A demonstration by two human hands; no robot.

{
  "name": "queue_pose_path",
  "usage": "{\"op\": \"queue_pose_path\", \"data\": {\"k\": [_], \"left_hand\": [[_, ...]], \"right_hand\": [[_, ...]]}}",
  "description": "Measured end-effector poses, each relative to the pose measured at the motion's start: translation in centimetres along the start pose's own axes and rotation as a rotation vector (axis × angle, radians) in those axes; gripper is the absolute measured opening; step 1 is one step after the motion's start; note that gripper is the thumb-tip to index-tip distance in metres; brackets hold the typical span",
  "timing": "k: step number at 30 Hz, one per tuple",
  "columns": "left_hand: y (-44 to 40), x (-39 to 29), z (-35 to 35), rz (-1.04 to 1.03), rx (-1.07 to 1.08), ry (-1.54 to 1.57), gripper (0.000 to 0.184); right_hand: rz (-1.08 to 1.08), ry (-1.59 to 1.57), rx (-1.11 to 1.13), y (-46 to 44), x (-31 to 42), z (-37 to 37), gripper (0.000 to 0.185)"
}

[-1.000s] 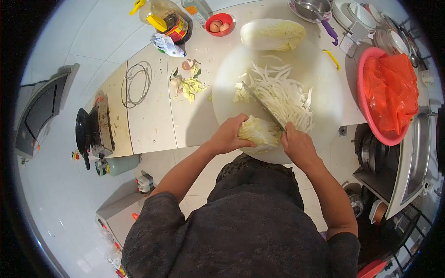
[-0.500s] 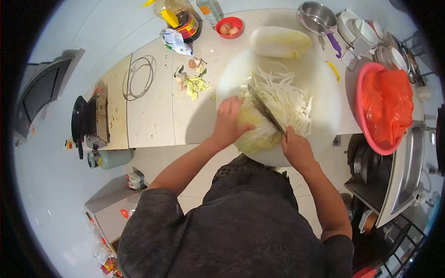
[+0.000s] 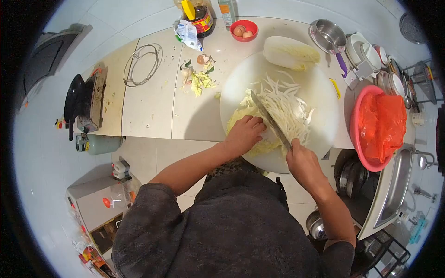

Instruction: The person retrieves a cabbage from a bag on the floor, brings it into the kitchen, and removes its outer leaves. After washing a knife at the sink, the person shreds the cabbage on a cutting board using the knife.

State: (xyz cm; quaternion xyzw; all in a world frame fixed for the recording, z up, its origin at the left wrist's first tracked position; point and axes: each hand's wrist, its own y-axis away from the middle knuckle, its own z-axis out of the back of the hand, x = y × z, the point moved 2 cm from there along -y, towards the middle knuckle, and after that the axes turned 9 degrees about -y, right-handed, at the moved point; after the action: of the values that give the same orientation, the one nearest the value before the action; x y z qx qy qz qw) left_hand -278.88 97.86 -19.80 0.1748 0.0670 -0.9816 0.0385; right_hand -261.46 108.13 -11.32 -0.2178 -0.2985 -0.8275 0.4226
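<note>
My right hand (image 3: 303,162) is wrapped round the handle of a kitchen knife (image 3: 271,118), its blade slanting up to the left. Beside the blade, my left hand (image 3: 245,134) presses down on a piece of napa cabbage (image 3: 238,116) with bent fingers; part of the cabbage is hidden beneath it. To the right of the knife lies a heap of thin pale cabbage shreds (image 3: 288,99). All this rests on a round white cutting board (image 3: 327,118). At the board's far edge is a larger piece of napa cabbage (image 3: 289,51).
A red bowl of eggs (image 3: 244,31) stands behind, near a dark sauce jug (image 3: 202,21). Scraps of leaf and eggshell (image 3: 199,78) lie to the left. On the right are a saucepan (image 3: 329,34) and a pink basin (image 3: 354,127) holding a red plastic bag (image 3: 382,123).
My left hand has moved from the cabbage's left side onto its top, closer to the blade, with fingers more bent. The knife stays beside the shreds. The whole view has shifted slightly.
</note>
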Motion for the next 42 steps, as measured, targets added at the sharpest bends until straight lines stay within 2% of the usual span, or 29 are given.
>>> {"op": "queue_pose_path", "data": {"k": [4, 9, 12, 14, 18, 21, 24, 27, 30, 34, 42], "left_hand": [[-0.2, 0.2, 0.1, 0.042, 0.047, 0.056, 0.032], [-0.1, 0.4, -0.1, 0.056, -0.014, 0.107, 0.031], [-0.2, 0.4, -0.5, 0.056, 0.013, 0.096, 0.029], [-0.2, 0.7, -1.1, 0.038, 0.009, 0.08, 0.028], [0.1, 0.7, -2.0, 0.041, -0.007, 0.062, 0.028], [-0.3, 0.6, -1.0, 0.068, -0.015, 0.07, 0.029], [0.2, 0.5, -0.9, 0.105, 0.01, 0.097, 0.031], [-0.1, 0.6, -1.0, 0.106, 0.026, 0.105, 0.031], [0.1, 0.5, -1.2, 0.097, 0.016, 0.118, 0.032], [-0.1, 0.4, -1.1, 0.094, 0.017, 0.107, 0.032], [0.2, 0.7, -0.9, 0.098, -0.049, 0.181, 0.032]], "right_hand": [[-0.038, 0.09, 0.106, 1.1, 1.9, 2.2, 0.005], [-0.052, 0.134, 0.172, 0.2, 1.9, 2.1, 0.007], [-0.084, 0.089, 0.138, -2.4, -0.8, -1.3, 0.011], [-0.029, 0.042, 0.061, -3.8, -3.6, -4.7, 0.014], [0.008, 0.028, 0.012, -4.2, -4.4, -5.0, 0.016], [0.033, 0.008, 0.037, -3.3, -1.9, -1.9, 0.017], [-0.036, 0.051, 0.165, -1.2, 1.8, 2.6, 0.017], [-0.067, 0.059, 0.15, -1.5, 0.3, 1.0, 0.018], [-0.069, 0.043, 0.09, -3.9, -3.8, -4.5, 0.019], [-0.034, -0.013, 0.021, -3.6, -4.5, -5.3, 0.019], [-0.042, 0.003, 0.094, -0.3, 2.0, 3.5, 0.017]]}}
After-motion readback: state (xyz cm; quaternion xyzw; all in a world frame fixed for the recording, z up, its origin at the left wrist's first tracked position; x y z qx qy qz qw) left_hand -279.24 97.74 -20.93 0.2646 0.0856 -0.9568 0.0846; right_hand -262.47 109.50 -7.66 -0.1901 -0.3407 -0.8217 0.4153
